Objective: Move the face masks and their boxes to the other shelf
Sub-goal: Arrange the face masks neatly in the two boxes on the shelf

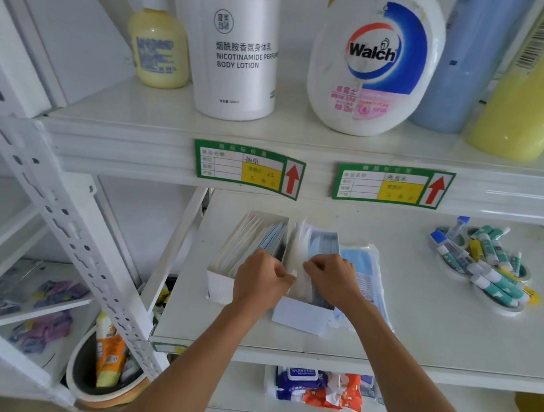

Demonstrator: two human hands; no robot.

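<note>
Two open white mask boxes stand side by side on the middle shelf (417,338). The left box (218,287) holds white-wrapped and blue masks. The right box (299,316) holds blue masks (324,241) in clear plastic wrap. A sealed pack of blue masks (366,266) lies flat against its right side. My left hand (261,278) and my right hand (332,277) meet over the right box, both pinching the clear plastic wrap between curled fingers.
Glue sticks and tape rolls (486,265) lie at the shelf's right. Above, the top shelf carries lotion (240,51), a Walch bottle (373,62) and other bottles. Wet wipe packs (318,387) sit on the shelf below. A perforated upright (70,228) stands at the left.
</note>
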